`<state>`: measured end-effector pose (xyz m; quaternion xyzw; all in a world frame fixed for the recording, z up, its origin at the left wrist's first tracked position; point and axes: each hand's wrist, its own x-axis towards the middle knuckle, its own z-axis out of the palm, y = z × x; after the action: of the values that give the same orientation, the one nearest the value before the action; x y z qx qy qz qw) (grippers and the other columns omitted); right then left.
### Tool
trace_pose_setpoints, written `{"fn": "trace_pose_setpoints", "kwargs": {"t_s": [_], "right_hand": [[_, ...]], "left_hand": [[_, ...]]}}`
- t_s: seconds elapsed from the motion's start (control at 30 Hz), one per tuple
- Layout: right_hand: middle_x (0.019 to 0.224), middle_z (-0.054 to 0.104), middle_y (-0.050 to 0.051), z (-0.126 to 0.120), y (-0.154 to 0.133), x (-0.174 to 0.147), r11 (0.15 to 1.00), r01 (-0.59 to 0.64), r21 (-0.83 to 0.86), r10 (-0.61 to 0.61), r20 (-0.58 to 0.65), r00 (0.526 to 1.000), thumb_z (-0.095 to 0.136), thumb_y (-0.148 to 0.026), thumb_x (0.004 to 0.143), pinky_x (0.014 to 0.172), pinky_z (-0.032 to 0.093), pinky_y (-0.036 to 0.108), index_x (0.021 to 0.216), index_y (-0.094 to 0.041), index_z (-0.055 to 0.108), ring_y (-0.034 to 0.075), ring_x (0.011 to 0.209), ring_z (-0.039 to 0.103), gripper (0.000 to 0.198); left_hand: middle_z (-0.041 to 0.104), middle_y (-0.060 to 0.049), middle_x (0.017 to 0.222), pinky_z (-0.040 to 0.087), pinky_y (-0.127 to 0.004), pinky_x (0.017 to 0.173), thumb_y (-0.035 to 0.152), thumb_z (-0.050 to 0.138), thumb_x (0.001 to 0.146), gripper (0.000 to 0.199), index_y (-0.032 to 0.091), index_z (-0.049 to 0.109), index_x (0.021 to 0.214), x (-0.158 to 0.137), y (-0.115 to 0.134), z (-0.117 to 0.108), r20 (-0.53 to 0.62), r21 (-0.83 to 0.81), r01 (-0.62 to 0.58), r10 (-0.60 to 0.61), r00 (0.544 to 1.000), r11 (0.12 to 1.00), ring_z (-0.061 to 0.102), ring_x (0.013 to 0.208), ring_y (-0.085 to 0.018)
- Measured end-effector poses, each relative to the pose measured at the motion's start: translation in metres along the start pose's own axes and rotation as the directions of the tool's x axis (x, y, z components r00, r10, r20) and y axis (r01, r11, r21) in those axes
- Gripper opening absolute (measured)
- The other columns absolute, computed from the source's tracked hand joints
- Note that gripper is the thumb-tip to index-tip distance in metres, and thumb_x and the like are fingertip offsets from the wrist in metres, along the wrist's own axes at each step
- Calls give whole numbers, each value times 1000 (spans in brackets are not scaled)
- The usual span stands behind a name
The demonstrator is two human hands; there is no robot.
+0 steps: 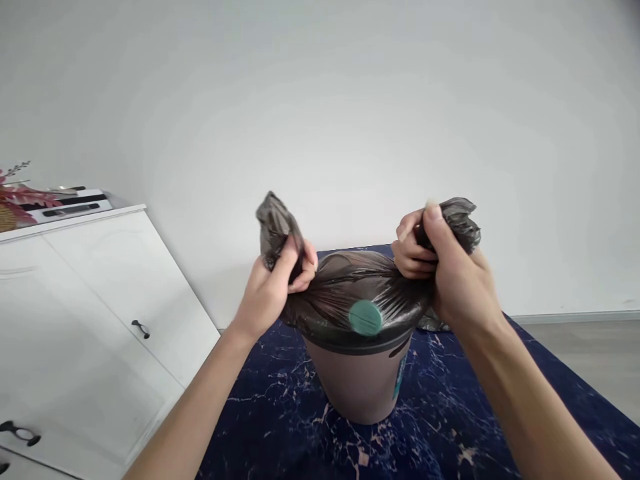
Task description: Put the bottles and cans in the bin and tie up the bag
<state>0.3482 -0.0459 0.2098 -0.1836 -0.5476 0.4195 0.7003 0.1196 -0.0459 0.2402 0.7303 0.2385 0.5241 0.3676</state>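
A small pale pink-grey waste bin [357, 383] stands on a dark blue marbled rug [280, 413]. A dark translucent bin bag [350, 293] is stretched over its top, with a round green object [365, 317] showing through the plastic. My left hand [273, 287] grips the bunched left corner of the bag, pulled up above the rim. My right hand [445, 267] holds the bunched right corner at about the same height. Both corners stick up out of my fists.
A white cabinet [90, 320] with dark handles stands at the left, bearing a flat white device [70, 203] and pink dried leaves [23, 197]. A plain white wall lies behind. Grey floor [580, 353] shows to the right of the rug.
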Motion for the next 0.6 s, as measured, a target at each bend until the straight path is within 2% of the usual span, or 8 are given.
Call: {"fn": "trace_pose_setpoints", "kwargs": {"t_s": [0.13, 0.2, 0.33, 0.43, 0.5, 0.6], "right_hand": [[70, 38, -4, 10, -2, -8, 982, -40, -183, 32, -45, 998, 73, -60, 97, 52, 32, 28, 85, -27, 64, 13, 58, 34, 36], [71, 42, -4, 10, -2, -11, 980, -73, -187, 69, -32, 997, 73, -52, 97, 55, 37, 28, 88, -27, 65, 14, 60, 39, 28], [72, 42, -3, 7, 1, -10, 986, -130, -102, 131, 4, 991, 68, -51, 100, 58, 41, 29, 88, -27, 64, 16, 63, 43, 27], [72, 43, -2, 4, 0, -6, 995, -97, -31, 99, 49, 994, 66, -56, 102, 62, 44, 29, 83, -26, 61, 16, 66, 44, 36], [76, 48, 0, 4, -1, -3, 996, -59, 62, 54, 82, 995, 66, -56, 104, 68, 48, 28, 79, -26, 59, 16, 72, 49, 39], [83, 53, 0, 1, -5, 2, 980, -5, 198, -6, 56, 998, 69, -54, 103, 78, 54, 30, 77, -25, 55, 16, 81, 59, 41]], "left_hand": [[52, 0, 65, 37, -31, 60, 46, 50, 113, 39, 22, 68, 88, 7, 11, 10, 186, 230, 4, -47, 981, 973, 44, 56, -15], [62, -2, 72, 40, -31, 62, 36, 49, 114, 35, 23, 69, 89, 11, 17, 16, 251, 311, -22, -60, 966, 950, 51, 59, -16], [73, -6, 85, 47, -32, 68, 19, 51, 108, 28, 24, 72, 90, 18, 22, 22, 360, 405, -113, -44, 932, 907, 62, 68, -18], [74, -3, 86, 48, -33, 73, 13, 50, 104, 26, 23, 69, 89, 20, 21, 21, 381, 522, -91, -136, 915, 848, 65, 75, -18], [72, -1, 86, 48, -32, 75, 13, 49, 103, 24, 22, 66, 88, 21, 22, 20, 379, 601, -70, -207, 902, 797, 65, 78, -18], [70, 0, 84, 46, -31, 75, 14, 47, 103, 23, 21, 62, 87, 21, 25, 19, 367, 658, -44, -269, 890, 752, 63, 76, -16]]}}
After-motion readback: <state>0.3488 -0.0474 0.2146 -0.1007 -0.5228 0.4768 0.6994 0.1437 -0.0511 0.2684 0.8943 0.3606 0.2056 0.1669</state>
